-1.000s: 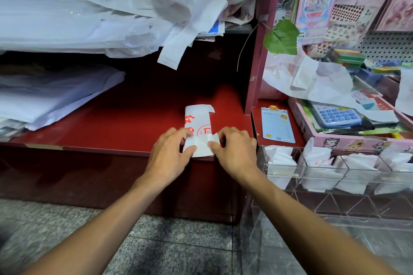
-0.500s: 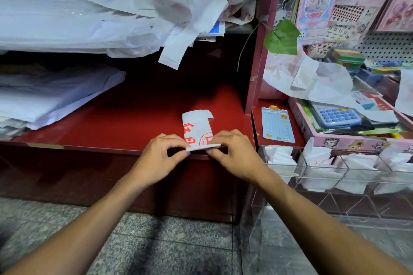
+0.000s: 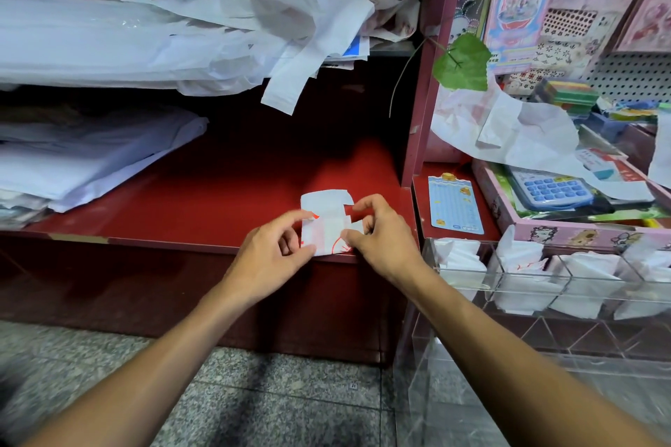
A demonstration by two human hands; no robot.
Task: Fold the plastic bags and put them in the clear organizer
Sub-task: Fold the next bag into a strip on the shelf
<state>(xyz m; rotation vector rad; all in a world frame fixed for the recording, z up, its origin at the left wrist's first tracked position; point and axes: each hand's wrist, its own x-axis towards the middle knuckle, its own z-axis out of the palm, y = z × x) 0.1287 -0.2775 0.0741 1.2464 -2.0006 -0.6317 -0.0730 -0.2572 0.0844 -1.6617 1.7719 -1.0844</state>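
Both hands pinch one folded plastic bag (image 3: 328, 225), white with red print, at the front edge of the red shelf (image 3: 218, 192). The left hand (image 3: 270, 254) has a narrow grip, thumb and forefinger closed on the bag's left edge, apparently to anchor it while the fold is made. The right hand (image 3: 381, 236) pinches the right edge between thumb and curled fingers, with the forefinger raised over the far flap at 12 o'clock; this placement suggests that the next crease is being turned and pressed flat. The shelf edge probably serves as a firm backing for creasing.

At 3 o'clock from the hands stands the clear organizer (image 3: 544, 287), whose compartments already hold folded white bags (image 3: 461, 261); its nearness keeps the transfer short. At 11 o'clock, on the upper shelf, lies a heap of loose plastic bags (image 3: 290, 18), presumably the remaining stock. At 9 o'clock flat white sheets (image 3: 90, 156) are stacked. At 2 o'clock a blue calculator (image 3: 552, 189) lies in a pink tray (image 3: 501, 207), and a green leaf (image 3: 463, 65) hangs above.
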